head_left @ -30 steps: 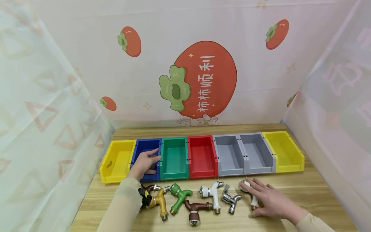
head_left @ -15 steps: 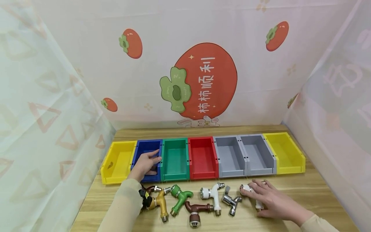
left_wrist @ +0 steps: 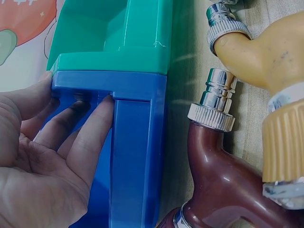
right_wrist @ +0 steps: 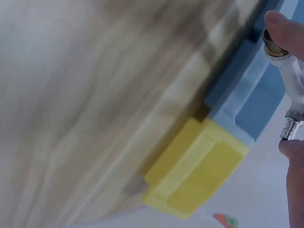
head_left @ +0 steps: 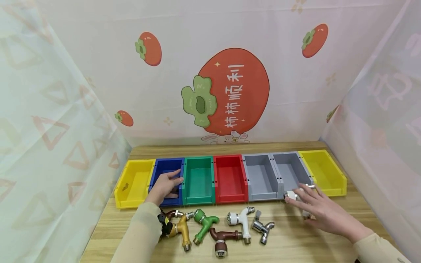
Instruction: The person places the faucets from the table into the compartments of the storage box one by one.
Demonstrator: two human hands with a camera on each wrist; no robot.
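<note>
My left hand point(head_left: 166, 186) reaches into the blue bin point(left_wrist: 133, 156). Its spread fingers touch the wall that borders the green bin point(left_wrist: 109, 61). My right hand point(head_left: 323, 212) grips a white tap point(head_left: 292, 196) with a ribbed knob, lifted in front of the right grey bin point(head_left: 291, 171). In the right wrist view the tap point(right_wrist: 292, 78) shows its brass thread by one fingertip and its chrome nozzle by another; the fingers partly hide its body. Below the left hand lie a yellow tap point(left_wrist: 285, 57) and a dark brown tap point(left_wrist: 223, 171).
The bin row continues with a yellow bin point(head_left: 134, 182), a red bin point(head_left: 230, 179), another grey bin point(head_left: 261, 175) and a yellow bin point(head_left: 323, 170). On the table are a green tap point(head_left: 205, 224), a brown tap point(head_left: 220, 235), a white tap point(head_left: 243, 221) and a chrome tap point(head_left: 262, 227).
My right hand has picked up the white tap from the table and carried it up and right to the front of the right grey bin. My left hand has stayed in place.
</note>
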